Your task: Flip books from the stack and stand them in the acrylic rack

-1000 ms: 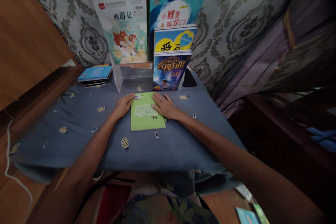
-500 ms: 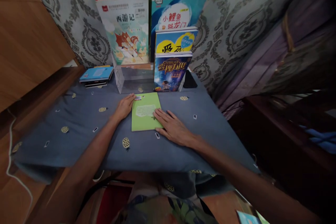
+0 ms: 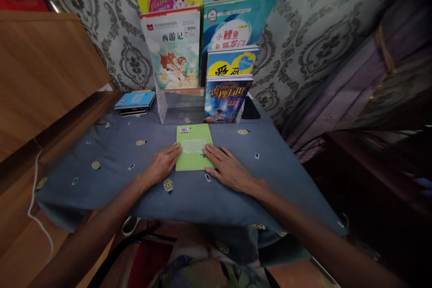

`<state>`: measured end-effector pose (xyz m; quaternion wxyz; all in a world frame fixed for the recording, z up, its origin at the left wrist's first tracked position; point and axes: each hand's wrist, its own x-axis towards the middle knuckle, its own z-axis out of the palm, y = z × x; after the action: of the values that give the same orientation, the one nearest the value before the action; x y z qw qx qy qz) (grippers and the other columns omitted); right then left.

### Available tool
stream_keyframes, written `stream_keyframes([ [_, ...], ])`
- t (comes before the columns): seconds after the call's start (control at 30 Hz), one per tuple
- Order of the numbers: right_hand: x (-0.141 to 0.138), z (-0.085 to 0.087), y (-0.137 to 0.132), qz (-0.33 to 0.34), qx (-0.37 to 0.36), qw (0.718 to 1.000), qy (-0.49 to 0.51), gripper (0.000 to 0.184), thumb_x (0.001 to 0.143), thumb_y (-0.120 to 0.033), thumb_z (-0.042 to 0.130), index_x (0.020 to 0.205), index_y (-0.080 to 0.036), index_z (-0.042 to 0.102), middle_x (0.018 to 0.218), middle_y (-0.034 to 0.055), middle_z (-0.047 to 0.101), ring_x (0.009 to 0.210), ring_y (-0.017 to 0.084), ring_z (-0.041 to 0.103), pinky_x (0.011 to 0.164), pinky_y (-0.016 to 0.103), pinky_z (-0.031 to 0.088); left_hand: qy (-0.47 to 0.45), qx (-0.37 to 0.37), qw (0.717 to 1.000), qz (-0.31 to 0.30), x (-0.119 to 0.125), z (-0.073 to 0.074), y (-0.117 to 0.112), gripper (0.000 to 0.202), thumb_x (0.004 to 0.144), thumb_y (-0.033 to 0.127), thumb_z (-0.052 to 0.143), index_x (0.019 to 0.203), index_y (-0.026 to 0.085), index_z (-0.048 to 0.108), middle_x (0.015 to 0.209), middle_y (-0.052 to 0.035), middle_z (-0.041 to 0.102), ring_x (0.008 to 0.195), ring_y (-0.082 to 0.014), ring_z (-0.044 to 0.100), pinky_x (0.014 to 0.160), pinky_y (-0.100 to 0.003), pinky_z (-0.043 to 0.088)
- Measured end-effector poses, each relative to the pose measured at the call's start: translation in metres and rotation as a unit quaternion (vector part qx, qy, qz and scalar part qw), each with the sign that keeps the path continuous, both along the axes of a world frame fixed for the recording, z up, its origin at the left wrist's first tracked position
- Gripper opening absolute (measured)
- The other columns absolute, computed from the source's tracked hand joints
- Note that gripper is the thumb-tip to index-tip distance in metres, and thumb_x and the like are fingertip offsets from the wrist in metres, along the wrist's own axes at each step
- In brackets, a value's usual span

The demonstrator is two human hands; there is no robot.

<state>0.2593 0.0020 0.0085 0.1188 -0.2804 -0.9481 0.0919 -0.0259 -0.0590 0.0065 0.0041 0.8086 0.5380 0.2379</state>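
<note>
A thin green book [image 3: 194,146] lies flat, back cover up, on the blue patterned tablecloth [image 3: 111,166]. My left hand [image 3: 162,165] rests at its lower left corner, fingers stretched out and touching the edge. My right hand [image 3: 228,168] lies flat at its lower right corner, fingers spread, tips on the cover. Neither hand grips anything.
A clear acrylic stand [image 3: 175,105] behind the green book holds upright books: a dark blue one [image 3: 227,98], a yellow-blue one [image 3: 231,60] and taller ones behind. A small stack of books [image 3: 135,101] lies back left. A black phone [image 3: 250,108] lies right of the stand. Wooden furniture stands left.
Both hands slid from the book's upper part down to its near corners. The left hand left the top left corner. The view shifted, so everything sits a bit lower and to the right.
</note>
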Motion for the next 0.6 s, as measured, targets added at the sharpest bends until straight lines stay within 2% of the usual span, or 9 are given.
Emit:
stream_keyframes([
  [0.2, 0.009, 0.004, -0.023, 0.014, 0.002, 1.000, 0.008, 0.066, 0.102, -0.051, 0.040, 0.159, -0.018, 0.028, 0.161, 0.0143, 0.036, 0.150, 0.029, 0.031, 0.121, 0.057, 0.028, 0.038, -0.015, 0.999, -0.026, 0.006, 0.006, -0.042, 0.054, 0.102, 0.049, 0.043, 0.145, 0.018, 0.051, 0.151, -0.0137, 0.052, 0.140, -0.0265, 0.050, 0.114, -0.046, 0.046],
  [0.37, 0.025, 0.008, -0.060, 0.028, -0.002, 1.000, 0.010, 0.069, 0.100, -0.051, 0.046, 0.158, -0.017, 0.029, 0.161, 0.0153, 0.036, 0.149, 0.030, 0.033, 0.120, 0.058, 0.029, 0.093, -0.052, 0.991, -0.084, 0.009, 0.010, -0.077, 0.093, 0.088, 0.071, 0.053, 0.159, 0.021, 0.021, 0.161, -0.0182, 0.035, 0.149, -0.0327, 0.034, 0.119, -0.052, 0.037],
  [0.43, 0.032, 0.008, -0.074, 0.037, -0.010, 0.999, 0.008, 0.073, 0.098, -0.052, 0.051, 0.158, -0.017, 0.029, 0.161, 0.0156, 0.036, 0.149, 0.030, 0.033, 0.121, 0.059, 0.027, 0.110, -0.062, 0.987, -0.095, 0.011, 0.011, -0.089, 0.100, 0.086, 0.071, 0.055, 0.161, 0.022, 0.011, 0.162, -0.0198, 0.030, 0.151, -0.0347, 0.029, 0.119, -0.053, 0.035],
  [0.5, 0.037, 0.007, -0.085, 0.044, -0.020, 0.999, 0.013, 0.076, 0.097, -0.053, 0.055, 0.159, -0.019, 0.027, 0.160, 0.0152, 0.038, 0.148, 0.030, 0.035, 0.121, 0.060, 0.026, 0.114, -0.067, 0.987, -0.094, 0.014, 0.011, -0.097, 0.094, 0.091, 0.064, 0.054, 0.161, 0.023, 0.007, 0.163, -0.0195, 0.029, 0.151, -0.0345, 0.027, 0.119, -0.053, 0.034],
  [0.6, 0.044, 0.009, -0.092, 0.052, -0.044, 0.997, 0.025, 0.073, 0.096, -0.053, 0.055, 0.158, -0.024, 0.029, 0.159, 0.0133, 0.041, 0.147, 0.030, 0.037, 0.121, 0.059, 0.026, 0.093, -0.069, 0.989, -0.089, 0.016, 0.012, -0.103, 0.084, 0.095, 0.057, 0.054, 0.161, 0.026, 0.012, 0.163, -0.0166, 0.031, 0.151, -0.0332, 0.030, 0.118, -0.052, 0.037],
])
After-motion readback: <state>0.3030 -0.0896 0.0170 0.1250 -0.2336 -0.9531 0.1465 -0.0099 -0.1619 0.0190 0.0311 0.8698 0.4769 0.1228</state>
